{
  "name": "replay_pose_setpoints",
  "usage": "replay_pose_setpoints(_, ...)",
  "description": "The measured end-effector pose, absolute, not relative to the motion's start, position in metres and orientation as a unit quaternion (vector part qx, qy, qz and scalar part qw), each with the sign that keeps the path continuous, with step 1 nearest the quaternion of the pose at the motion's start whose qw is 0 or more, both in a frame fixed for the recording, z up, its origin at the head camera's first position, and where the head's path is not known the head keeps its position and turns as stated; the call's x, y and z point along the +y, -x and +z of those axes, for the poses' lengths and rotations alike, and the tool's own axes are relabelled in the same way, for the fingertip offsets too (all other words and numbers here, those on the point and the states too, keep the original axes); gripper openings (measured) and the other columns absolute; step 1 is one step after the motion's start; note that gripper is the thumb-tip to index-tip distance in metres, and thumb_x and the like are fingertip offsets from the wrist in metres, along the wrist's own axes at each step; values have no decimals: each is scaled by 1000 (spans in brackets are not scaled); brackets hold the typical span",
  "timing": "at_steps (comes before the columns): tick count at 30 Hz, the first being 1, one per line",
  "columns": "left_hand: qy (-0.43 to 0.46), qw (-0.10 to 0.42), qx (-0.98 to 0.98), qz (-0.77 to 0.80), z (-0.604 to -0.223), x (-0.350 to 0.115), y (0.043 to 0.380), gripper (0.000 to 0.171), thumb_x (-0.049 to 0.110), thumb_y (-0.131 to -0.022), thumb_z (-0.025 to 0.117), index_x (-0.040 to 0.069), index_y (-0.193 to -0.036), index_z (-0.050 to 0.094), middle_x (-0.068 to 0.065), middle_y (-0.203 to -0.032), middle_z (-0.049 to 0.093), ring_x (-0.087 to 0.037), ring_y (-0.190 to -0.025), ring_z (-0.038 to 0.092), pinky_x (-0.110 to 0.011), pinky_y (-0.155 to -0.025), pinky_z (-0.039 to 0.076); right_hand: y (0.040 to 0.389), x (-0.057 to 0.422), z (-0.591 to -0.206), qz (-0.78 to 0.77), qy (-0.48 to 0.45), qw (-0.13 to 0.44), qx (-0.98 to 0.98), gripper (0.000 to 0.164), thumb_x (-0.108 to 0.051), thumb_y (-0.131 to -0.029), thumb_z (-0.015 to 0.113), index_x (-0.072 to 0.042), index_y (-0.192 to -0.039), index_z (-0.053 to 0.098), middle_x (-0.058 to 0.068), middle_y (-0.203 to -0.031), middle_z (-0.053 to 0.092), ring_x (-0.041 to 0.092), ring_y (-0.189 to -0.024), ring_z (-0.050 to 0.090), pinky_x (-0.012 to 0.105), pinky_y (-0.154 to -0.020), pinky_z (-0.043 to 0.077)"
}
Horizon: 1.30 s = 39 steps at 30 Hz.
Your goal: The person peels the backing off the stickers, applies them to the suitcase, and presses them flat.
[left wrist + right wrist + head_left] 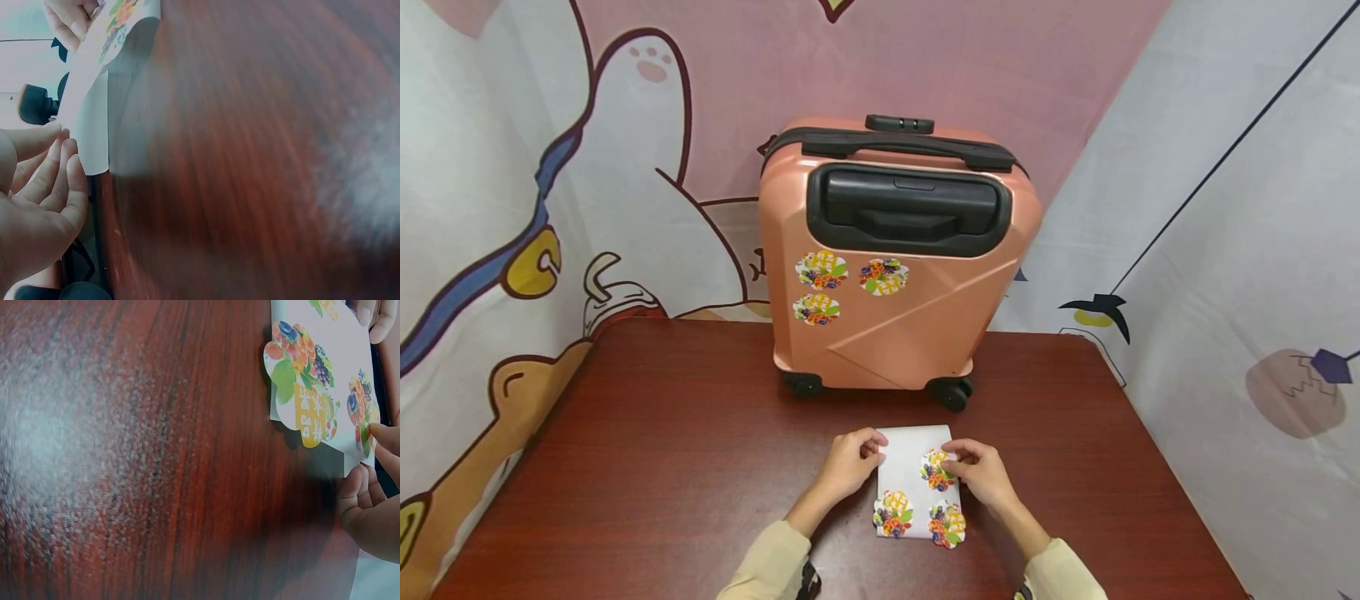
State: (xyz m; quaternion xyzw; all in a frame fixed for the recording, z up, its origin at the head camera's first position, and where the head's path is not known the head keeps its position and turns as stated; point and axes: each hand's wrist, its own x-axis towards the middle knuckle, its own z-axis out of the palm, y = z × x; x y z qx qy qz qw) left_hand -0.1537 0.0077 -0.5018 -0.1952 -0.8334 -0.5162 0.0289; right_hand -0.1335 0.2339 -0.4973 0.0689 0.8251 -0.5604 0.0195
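- The white sheet [898, 467] is on the table [662, 467], in front of the suitcase [947, 292] and between the person's two hands.
- The left hand [847, 463] has its grip closed on the sheet's left edge near the top corner, thumb against fingertips.
- The right hand [987, 475] has its grip clamped at the right edge of the upper sticker [937, 470], the thumb lying on its print; whether the sheet's edge is pinched along with it is hard to tell, as the fingers hide the spot.
- Below it are the lower left sticker [892, 514] and the lower right sticker [947, 524], both poking past the sheet's border (all three show colourful fruit).
- The pink suitcase stands upright on its black wheels [951, 392], with three similar stickers on its front: a top left one [822, 270], a top right one [883, 277] and a bottom one [817, 309].
- Behind it hangs a cartoon-printed cloth [925, 67].
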Motion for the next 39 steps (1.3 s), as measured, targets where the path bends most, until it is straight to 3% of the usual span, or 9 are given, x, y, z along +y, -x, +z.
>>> replay_pose_setpoints(15,197,45,-831,-519,-505,8,152,12,-6,-75,68,1,-84,65,-4,-71,62,-12,-65,57,-25,-60,48,132,232,-500,-546,-61,-11,836,16,9,-70,70,3,-84,66,5,-67,50,10,-53,44,21,-46,39)
replay_pose_setpoints(23,243,100,-800,-539,-516,8,154,10,-3,-76,67,3,-82,64,0,-68,60,-5,-62,55,-22,-56,46,131,234,-501,-533,-71,-24,843,14,9,-69,71,1,-79,66,9,-77,54,12,-58,49,23,-48,43)
replay_pose_setpoints(31,198,55,-821,-533,-506,11,152,13,-9,-73,68,0,-82,65,-5,-70,62,-13,-65,59,-24,-60,49,130,235,-500,-507,-52,-47,859,12,8,-67,73,-1,-73,67,7,-76,53,12,-60,49,22,-50,43)
replay_pose_setpoints(39,186,49,-824,-533,-504,10,155,11,-7,-74,69,0,-82,65,-5,-70,63,-14,-65,59,-22,-60,49,130,233,-486,-535,-48,4,844,7,9,-73,69,4,-74,63,12,-66,61,17,-57,54,28,-51,46)
